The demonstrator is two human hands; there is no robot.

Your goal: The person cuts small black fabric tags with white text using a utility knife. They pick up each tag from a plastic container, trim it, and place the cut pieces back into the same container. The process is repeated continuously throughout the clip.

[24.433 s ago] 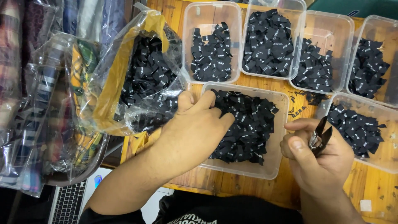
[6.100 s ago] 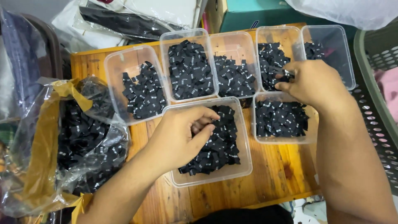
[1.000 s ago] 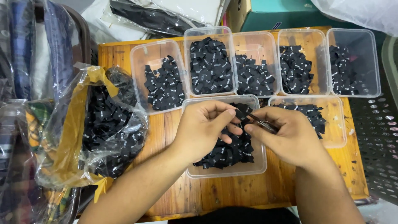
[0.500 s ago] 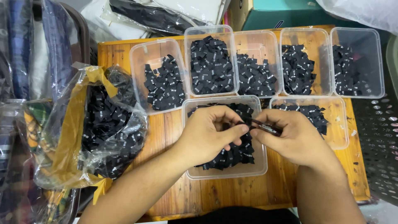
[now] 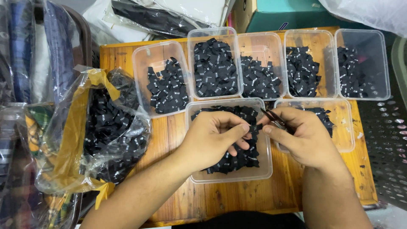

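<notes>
My left hand (image 5: pixel 214 138) hovers over a clear plastic tub (image 5: pixel 224 177) full of small black fabric labels (image 5: pixel 243 159). Its thumb and fingers pinch one black label (image 5: pixel 254 127). My right hand (image 5: pixel 303 135) meets it from the right and grips small dark snips (image 5: pixel 271 117), whose tips point up and left. The right hand's fingertips touch the same label. Both hands sit above the tub's upper right part.
Five clear tubs of black labels line the back of the wooden table (image 5: pixel 176 199); a sixth tub (image 5: pixel 345 131) sits under my right hand. A clear plastic bag (image 5: pixel 101 135) of more labels lies at left. Bagged cloth piles at left, a teal box (image 5: pixel 292 15) behind.
The hands have stayed together over the near tub for the last second, working one label between the fingers. Six seconds ago my right hand was at a back tub.
</notes>
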